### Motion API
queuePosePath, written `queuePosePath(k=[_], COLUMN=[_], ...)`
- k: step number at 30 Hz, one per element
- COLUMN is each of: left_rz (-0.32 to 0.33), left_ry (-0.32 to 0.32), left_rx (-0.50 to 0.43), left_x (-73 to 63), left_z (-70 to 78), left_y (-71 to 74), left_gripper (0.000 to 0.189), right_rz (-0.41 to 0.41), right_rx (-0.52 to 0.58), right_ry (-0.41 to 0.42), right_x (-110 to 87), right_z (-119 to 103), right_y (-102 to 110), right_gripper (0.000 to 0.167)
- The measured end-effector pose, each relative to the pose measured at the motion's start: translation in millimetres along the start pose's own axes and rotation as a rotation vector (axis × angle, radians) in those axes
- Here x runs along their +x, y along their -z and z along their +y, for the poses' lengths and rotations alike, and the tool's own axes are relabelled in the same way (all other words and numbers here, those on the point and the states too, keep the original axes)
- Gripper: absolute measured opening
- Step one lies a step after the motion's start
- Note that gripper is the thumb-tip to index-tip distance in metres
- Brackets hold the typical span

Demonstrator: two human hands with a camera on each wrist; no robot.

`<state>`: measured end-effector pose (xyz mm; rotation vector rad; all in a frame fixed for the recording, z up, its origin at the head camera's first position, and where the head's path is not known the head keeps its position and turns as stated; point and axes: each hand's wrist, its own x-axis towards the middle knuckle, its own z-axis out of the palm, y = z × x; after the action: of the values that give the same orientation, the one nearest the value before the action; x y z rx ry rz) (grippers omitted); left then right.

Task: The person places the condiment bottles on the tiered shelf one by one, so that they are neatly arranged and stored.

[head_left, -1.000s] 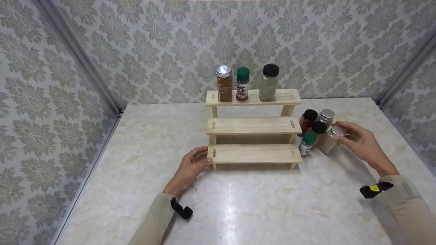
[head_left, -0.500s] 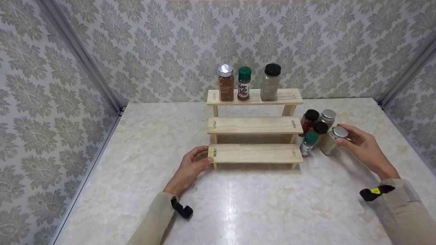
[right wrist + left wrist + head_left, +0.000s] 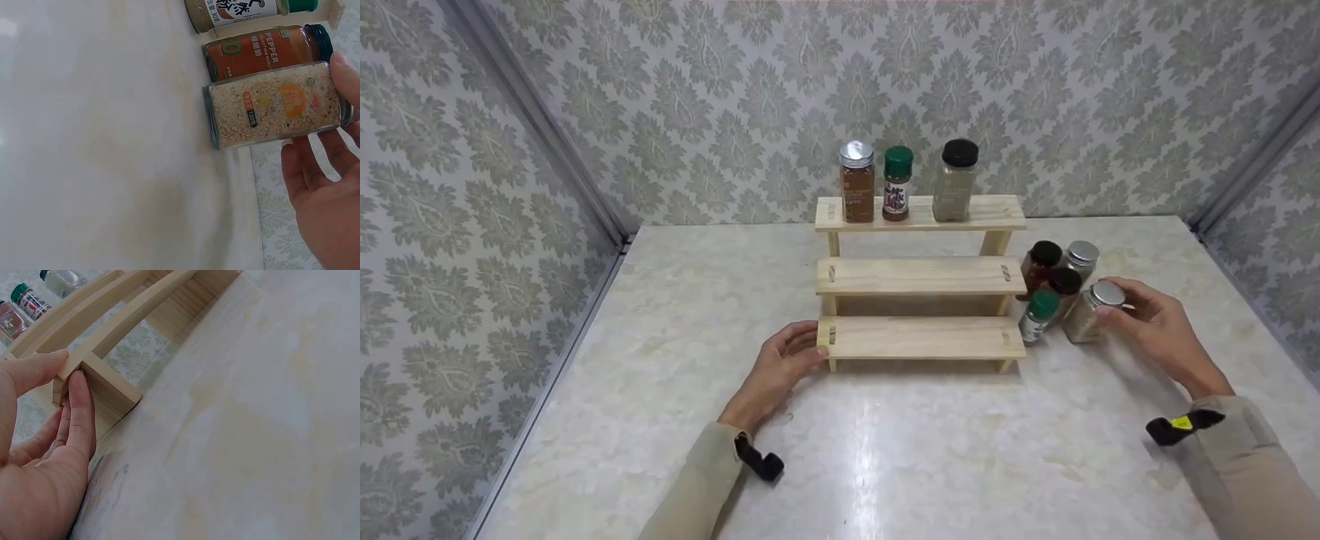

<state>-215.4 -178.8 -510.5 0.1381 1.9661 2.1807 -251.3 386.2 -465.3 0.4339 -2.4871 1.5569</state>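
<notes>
A three-tier wooden spice rack [image 3: 921, 339] stands in the middle of the table. My left hand [image 3: 780, 367] pinches the left end of its lowest shelf, thumb on top and fingers beneath, as the left wrist view shows. At the rack's right side, my right hand [image 3: 1161, 330] holds a glass jar [image 3: 275, 104] of pale sesame-like seeds by its silver lid end. An orange-labelled pepper jar [image 3: 259, 52] with a dark cap is right beside it. Close by stands a small green-capped bottle [image 3: 1037, 319].
Behind these are a dark-capped red jar [image 3: 1039, 264] and a silver-lidded jar [image 3: 1080, 259]. On the top shelf stand a silver-lidded brown jar [image 3: 858, 187], a green-capped bottle [image 3: 897, 187] and a black-capped jar [image 3: 956, 184]. A patterned wall [image 3: 720, 112] rises behind the table.
My right hand has come slightly toward me, and the seed jar in it has shifted a little and turned. My left hand keeps its hold on the rack.
</notes>
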Motion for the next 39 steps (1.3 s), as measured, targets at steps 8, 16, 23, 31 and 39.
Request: queuePosePath(k=[8,16,23,31,39], left_rz=[0.018,0.021,-0.01,0.019,0.022], left_ry=[0.006,-0.003,-0.019,0.007,0.002], left_rx=[0.024,0.025,0.009,0.023,0.022], left_x=[-0.3,-0.3,-0.5,-0.6,0.5], left_z=[1.4,1.2,-1.9,-4.4,-0.1], left_y=[-0.6,0.9,1.0,0.7,0.5], left_gripper=[0.055,0.053,0.055,0.056,0.056], right_rz=[0.042,0.11,0.13,0.197,0.244], right_rx=[0.089,0.094,0.306,0.394,0.385], right_ry=[-0.009,0.018,0.065,0.127,0.157], right_x=[-0.7,2.2,6.0,21.0,47.1], right_z=[-10,-29,-53,-87,-117], right_y=[1,12,21,19,9], right_gripper=[0.047,0.046,0.045,0.04,0.038])
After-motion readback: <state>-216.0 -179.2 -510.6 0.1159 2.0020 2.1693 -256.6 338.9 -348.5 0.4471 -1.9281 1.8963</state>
